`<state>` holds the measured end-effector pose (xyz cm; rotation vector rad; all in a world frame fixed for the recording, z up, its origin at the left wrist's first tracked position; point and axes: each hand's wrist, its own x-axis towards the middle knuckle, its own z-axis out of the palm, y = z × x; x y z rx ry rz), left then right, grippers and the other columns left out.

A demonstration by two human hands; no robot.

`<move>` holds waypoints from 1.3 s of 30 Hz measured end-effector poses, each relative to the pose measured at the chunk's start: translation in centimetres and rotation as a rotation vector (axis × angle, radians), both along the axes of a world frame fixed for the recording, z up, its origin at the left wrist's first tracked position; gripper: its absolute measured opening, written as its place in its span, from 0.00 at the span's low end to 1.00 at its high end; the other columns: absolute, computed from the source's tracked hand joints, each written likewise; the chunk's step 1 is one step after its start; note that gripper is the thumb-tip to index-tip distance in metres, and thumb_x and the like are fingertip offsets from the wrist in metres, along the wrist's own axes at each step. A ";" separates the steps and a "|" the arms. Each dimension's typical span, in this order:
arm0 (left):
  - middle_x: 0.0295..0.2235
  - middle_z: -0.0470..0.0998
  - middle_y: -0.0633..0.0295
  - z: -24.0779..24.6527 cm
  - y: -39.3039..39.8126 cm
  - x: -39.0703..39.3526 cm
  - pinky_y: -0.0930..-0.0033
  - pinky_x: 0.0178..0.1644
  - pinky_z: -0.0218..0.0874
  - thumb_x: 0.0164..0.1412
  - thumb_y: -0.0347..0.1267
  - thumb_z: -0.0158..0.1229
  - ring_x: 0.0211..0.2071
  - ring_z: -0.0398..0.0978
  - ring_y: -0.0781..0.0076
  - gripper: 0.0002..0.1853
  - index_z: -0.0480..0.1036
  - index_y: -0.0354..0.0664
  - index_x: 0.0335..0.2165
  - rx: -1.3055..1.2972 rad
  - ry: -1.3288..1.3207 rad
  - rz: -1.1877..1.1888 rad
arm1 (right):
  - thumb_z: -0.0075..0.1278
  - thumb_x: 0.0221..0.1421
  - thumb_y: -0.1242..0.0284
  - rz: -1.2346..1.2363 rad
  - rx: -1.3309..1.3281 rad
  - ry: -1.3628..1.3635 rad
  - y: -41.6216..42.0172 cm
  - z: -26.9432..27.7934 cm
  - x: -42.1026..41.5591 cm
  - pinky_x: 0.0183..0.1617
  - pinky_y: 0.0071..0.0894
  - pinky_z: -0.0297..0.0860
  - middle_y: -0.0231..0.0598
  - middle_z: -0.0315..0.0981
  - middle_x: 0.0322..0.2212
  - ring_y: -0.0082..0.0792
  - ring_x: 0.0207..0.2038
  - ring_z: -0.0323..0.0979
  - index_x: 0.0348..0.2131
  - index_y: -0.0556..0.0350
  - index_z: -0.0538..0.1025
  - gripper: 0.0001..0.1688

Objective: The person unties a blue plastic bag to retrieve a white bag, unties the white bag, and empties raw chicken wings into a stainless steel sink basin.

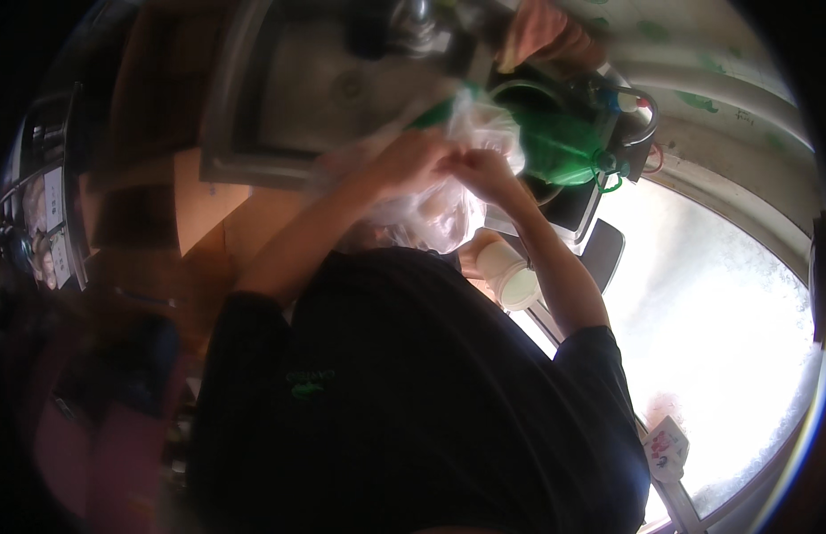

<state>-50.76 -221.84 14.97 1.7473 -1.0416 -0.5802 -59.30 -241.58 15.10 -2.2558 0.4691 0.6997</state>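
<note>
My left hand and my right hand meet at the gathered upper part of a clear plastic bag, pinching it between their fingers. Pale, rounded contents show through the film, but blur and glare hide what they are. The bag hangs close to the front of my body. Beside my right hand lies a large green plastic bottle with a loop handle near its neck. Part of the bag covers the bottle's left end.
A stainless steel sink with a faucet is ahead on the left. An orange cloth hangs beyond the bottle. Near my right forearm is a white lidded tub. A bright window fills the right side.
</note>
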 end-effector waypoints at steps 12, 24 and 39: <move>0.29 0.80 0.53 -1.2 -0.6 -1.1 0.60 0.39 0.70 0.49 0.26 0.67 0.31 0.80 0.55 0.13 0.76 0.38 0.35 0.049 -0.003 -0.040 | 0.59 0.49 0.60 -0.101 0.091 -0.159 0.3 -3.1 -2.9 0.36 0.37 0.72 0.47 0.78 0.24 0.40 0.29 0.78 0.32 0.63 0.80 0.21; 0.28 0.80 0.49 -2.3 0.4 -0.8 0.58 0.38 0.71 0.49 0.26 0.67 0.31 0.81 0.52 0.10 0.78 0.37 0.33 0.008 0.085 -0.006 | 0.58 0.50 0.60 -0.057 0.021 -0.008 0.9 -0.5 -2.1 0.36 0.36 0.74 0.45 0.81 0.24 0.39 0.28 0.80 0.29 0.62 0.82 0.20; 0.35 0.82 0.50 -1.7 -0.1 0.1 0.59 0.40 0.71 0.50 0.31 0.67 0.36 0.82 0.52 0.15 0.77 0.37 0.37 0.235 0.177 -0.098 | 0.59 0.53 0.68 -0.449 0.285 -0.147 2.5 -2.0 -4.0 0.33 0.24 0.70 0.35 0.78 0.21 0.20 0.25 0.73 0.29 0.66 0.80 0.14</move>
